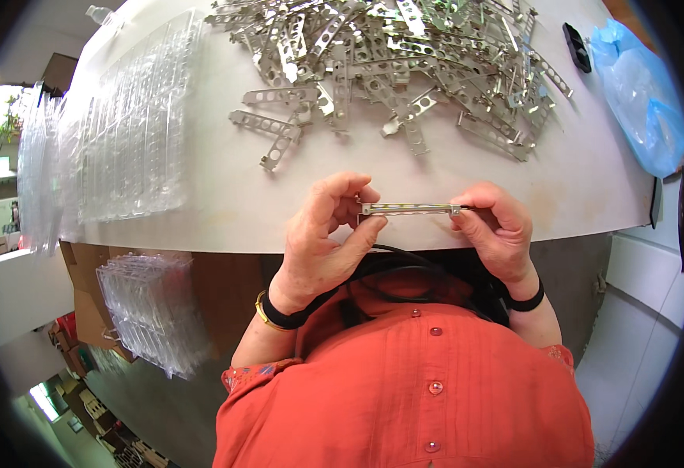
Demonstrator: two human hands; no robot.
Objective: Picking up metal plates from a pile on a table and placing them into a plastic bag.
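Observation:
Between my two hands is a narrow metal bracket [410, 209], held level and seen nearly edge-on above the table's front edge. My left hand [328, 230] pinches its left end between thumb and fingers. At the other end, my right hand [496, 226] grips it with thumb and forefinger. Beyond them lies a large heap of metal brackets [404, 70], thin strips with rows of round holes. Several loose brackets [268, 125] lie at the heap's near left side.
Clear plastic trays [131, 132] cover the table's left side. More clear trays [155, 312] are stacked below, beside a cardboard box [84, 300]. A blue plastic bag [642, 101] and a small black object [576, 47] sit at the right of the white table [233, 210].

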